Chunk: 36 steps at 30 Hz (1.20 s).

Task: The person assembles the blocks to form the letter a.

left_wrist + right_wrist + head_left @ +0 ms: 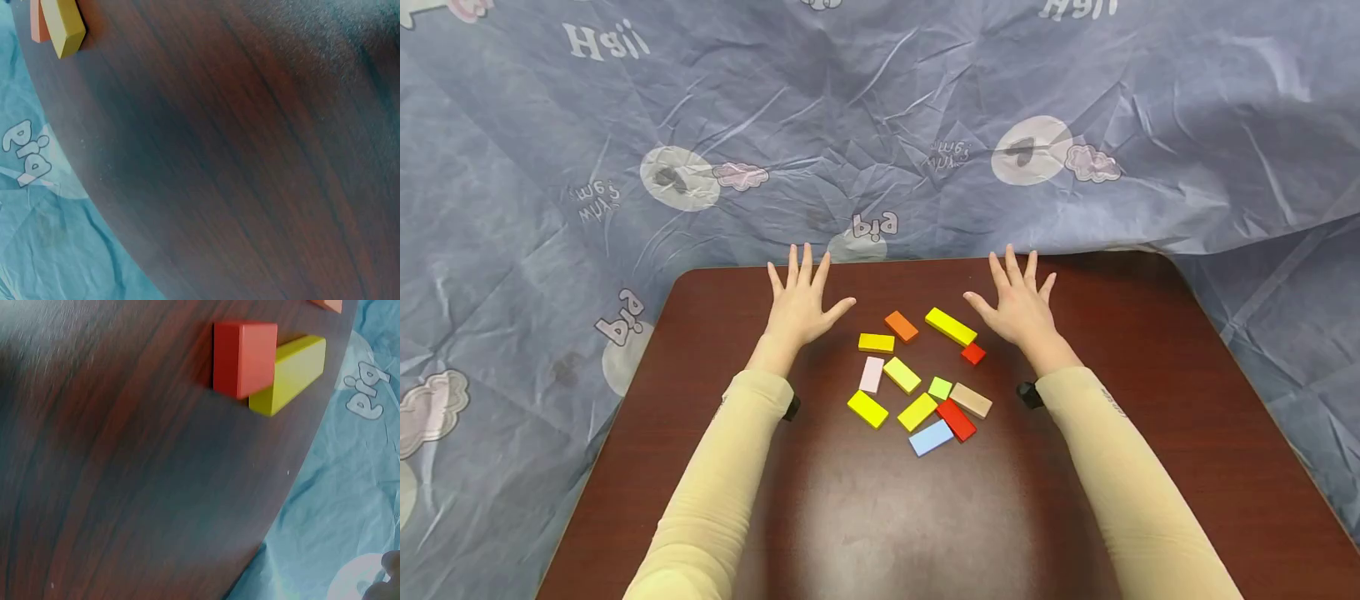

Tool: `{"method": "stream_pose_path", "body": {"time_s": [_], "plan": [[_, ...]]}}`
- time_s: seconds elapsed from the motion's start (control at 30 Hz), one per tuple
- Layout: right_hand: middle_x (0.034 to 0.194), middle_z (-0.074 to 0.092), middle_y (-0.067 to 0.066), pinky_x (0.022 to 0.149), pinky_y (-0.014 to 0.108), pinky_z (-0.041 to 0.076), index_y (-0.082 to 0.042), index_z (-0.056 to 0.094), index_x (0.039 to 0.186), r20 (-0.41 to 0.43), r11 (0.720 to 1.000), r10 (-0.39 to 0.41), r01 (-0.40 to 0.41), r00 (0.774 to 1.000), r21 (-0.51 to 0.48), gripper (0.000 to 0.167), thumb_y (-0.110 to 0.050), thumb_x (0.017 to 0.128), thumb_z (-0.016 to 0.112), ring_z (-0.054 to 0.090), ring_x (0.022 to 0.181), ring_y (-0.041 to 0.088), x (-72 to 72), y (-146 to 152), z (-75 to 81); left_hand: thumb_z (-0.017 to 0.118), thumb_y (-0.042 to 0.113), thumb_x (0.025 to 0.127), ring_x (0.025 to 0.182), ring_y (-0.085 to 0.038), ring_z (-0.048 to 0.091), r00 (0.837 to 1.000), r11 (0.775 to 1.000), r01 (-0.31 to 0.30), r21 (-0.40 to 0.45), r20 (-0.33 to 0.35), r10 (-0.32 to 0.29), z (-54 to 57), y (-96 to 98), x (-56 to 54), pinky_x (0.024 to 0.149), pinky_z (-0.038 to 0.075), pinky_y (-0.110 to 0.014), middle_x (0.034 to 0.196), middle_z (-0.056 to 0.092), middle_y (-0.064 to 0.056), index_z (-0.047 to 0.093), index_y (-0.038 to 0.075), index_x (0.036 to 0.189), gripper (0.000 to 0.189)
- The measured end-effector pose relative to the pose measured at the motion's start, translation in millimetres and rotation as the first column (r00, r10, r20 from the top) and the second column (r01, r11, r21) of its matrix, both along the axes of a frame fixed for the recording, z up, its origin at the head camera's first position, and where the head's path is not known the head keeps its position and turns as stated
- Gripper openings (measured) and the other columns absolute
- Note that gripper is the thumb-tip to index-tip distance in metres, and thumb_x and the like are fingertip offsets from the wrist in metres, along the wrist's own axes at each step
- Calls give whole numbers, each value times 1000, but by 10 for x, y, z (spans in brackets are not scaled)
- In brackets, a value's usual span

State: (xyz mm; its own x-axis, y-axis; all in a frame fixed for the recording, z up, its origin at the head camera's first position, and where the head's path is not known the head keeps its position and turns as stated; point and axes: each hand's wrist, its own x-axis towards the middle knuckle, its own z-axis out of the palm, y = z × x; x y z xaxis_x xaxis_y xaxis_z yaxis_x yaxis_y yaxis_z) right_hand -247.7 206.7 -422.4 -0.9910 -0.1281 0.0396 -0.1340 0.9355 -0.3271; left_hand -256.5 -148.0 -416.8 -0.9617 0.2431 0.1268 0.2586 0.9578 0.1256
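My left hand point(799, 308) is spread with straight fingers over the far left of the table, holding nothing. The nearest blocks to it are a flat yellow block point(876, 342) and an orange block point(901, 327). On the other side my right hand point(1019, 307) is likewise spread, beside a long yellow block point(951, 327) and a small red block point(973, 354). In the right wrist view the red block point(250, 359) overlaps the yellow block point(297, 372); fingertips point(384, 584) show at the corner. The left wrist view has a yellow block point(64, 28) at the top left.
Between the arms lie more blocks: pink point(872, 375), light green point(940, 387), tan point(971, 401), red point(957, 420), light blue point(931, 437) and several yellow ones point(868, 409). They rest on a dark wooden table point(895, 533). A blue-grey printed cloth point(880, 108) hangs behind it.
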Motion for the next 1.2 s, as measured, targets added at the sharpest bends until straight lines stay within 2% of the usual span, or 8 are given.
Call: {"method": "stream_pose_path", "body": {"time_s": [0.23, 0.77, 0.97, 1.2], "plan": [[166, -3, 14, 112, 73, -7, -14, 10, 159, 3, 999, 33, -33, 999, -5, 86, -59, 97, 46, -17, 149, 43, -3, -148, -59, 44, 69, 93, 153, -37, -7, 1000, 1000, 6, 9, 6, -6, -70, 5, 10, 115, -2, -69, 165, 6, -19, 15, 17, 159, 89], [167, 2, 12, 115, 70, 3, -14, 15, 159, -19, 996, 88, -88, 996, -14, 81, -56, 98, 48, -10, 151, 42, -7, -437, -183, 47, 65, 94, 153, -38, 3, 999, 999, 31, 34, 4, -32, -218, 95, 43, 116, 2, -68, 165, 14, -16, 22, 17, 158, 84], [166, 9, 14, 116, 67, 10, -12, 21, 158, -42, 992, 112, -114, 993, -53, 79, -52, 97, 52, -1, 151, 43, -2, -515, -236, 52, 59, 95, 153, -34, 10, 998, 993, 60, 105, -7, -60, -295, 109, 61, 120, 5, -61, 163, 24, -14, 31, 16, 155, 77], [164, 18, 14, 117, 59, 22, -9, 26, 156, -48, 981, 145, -149, 988, -121, 78, -46, 96, 59, 13, 151, 40, 10, -646, -271, 61, 51, 93, 150, -32, 23, 996, 977, 93, 192, -5, -94, -414, 123, 93, 120, 20, -53, 159, 33, -12, 38, 15, 152, 72]]}}
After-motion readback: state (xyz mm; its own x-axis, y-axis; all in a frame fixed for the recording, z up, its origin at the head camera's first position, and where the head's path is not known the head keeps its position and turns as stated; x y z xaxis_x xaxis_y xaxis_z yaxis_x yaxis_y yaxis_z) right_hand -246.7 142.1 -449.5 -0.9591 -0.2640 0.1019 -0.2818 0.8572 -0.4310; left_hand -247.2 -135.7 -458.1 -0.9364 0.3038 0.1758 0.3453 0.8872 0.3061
